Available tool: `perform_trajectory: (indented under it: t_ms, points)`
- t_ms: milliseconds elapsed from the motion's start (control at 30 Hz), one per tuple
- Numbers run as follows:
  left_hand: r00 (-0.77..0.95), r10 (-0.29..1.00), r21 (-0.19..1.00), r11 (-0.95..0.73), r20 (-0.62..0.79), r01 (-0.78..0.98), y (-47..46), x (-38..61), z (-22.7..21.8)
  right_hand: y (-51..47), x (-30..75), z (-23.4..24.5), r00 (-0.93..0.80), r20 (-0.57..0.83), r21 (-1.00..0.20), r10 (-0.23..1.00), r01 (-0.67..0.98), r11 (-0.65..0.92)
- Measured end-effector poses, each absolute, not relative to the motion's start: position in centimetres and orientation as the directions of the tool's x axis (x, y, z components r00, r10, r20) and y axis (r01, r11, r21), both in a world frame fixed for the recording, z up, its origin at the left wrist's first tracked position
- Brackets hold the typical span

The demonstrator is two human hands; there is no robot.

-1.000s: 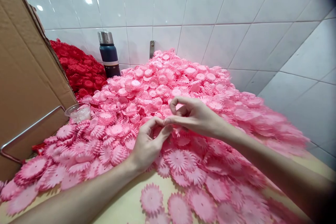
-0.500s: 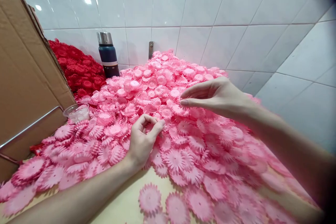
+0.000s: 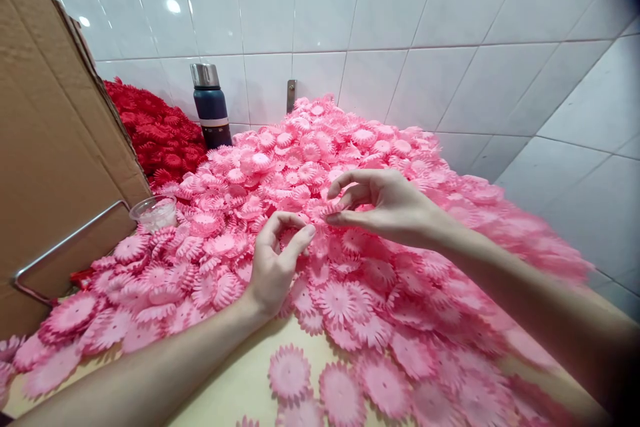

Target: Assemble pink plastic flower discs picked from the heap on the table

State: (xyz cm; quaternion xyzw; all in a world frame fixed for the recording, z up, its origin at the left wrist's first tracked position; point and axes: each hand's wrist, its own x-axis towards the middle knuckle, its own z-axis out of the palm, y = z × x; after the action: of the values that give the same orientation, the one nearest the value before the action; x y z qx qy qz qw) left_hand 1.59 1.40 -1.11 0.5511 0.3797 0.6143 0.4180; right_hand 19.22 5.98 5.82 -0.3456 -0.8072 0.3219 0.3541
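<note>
Over the middle of a heap of pink fabric flower discs, my left hand is held with thumb and forefinger pressed together. Whatever sits in that pinch is too small to make out. My right hand is just to the right and slightly higher, its thumb and fingers curled toward each other. Pink shows between those fingertips, but I cannot tell a held piece from the heap behind. A short gap separates the fingertips of the two hands. The discs have fringed edges, and several show a tiny centre hole.
A cardboard box stands at the left, with a bent metal rod before it. Beside it are a clear plastic cup and a red flower heap. A dark blue bottle stands by the tiled wall.
My right hand has moved left and a little down, closer to my left hand, and its forefinger has lifted and curled. My left hand has barely moved. The view has shifted slightly.
</note>
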Motion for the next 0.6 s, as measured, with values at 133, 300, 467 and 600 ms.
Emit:
perform_trajectory:
  t_ms: [133,300,467,600]
  points:
    - [-0.021,0.94,0.934,-0.34,0.34,-0.11,1.1,1.6,-0.8,5.8,18.9,5.4,-0.516,0.366,-0.731,0.774,0.356,0.582]
    - [0.035,0.936,0.933,-0.346,0.351,-0.104,1.2,1.8,-0.9,5.1,18.3,5.4,-0.58,0.334,-0.741,0.743,0.325,0.587]
    - [0.064,0.904,0.904,-0.416,0.423,-0.1,1.6,1.7,-1.3,4.6,17.9,5.1,-0.653,0.331,-0.78,0.682,0.218,0.587]
    - [0.139,0.897,0.907,-0.409,0.419,-0.1,1.6,1.7,-1.2,4.7,17.7,4.8,-0.654,0.307,-0.821,0.692,0.186,0.54]
